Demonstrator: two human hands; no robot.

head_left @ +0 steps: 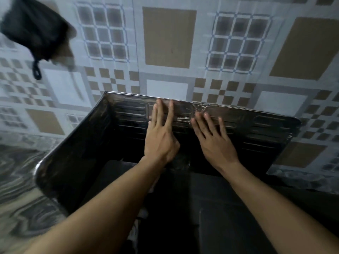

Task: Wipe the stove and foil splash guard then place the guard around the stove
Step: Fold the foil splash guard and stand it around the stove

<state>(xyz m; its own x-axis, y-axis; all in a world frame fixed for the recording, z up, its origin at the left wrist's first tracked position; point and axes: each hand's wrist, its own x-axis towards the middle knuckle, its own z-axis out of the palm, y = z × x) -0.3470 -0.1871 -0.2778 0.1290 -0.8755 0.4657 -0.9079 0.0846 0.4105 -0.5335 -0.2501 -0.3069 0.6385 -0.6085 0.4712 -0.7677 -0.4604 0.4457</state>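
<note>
I judged the placing step was in hand: the one foil splash guard (128,114) stood on the desk (20,204) around the dark stove (183,198), its back panel against the tiled wall (168,37). My two hands, left hand (161,142) and right hand (216,143), lay flat with fingers spread on that panel, gripping nothing. Next I expected to press the panel flush. One dark pouch (34,32) hung at upper left.

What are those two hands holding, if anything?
Nothing is gripped. The left hand and right hand lie flat, fingers spread, pressing the back panel of the foil splash guard.
</note>
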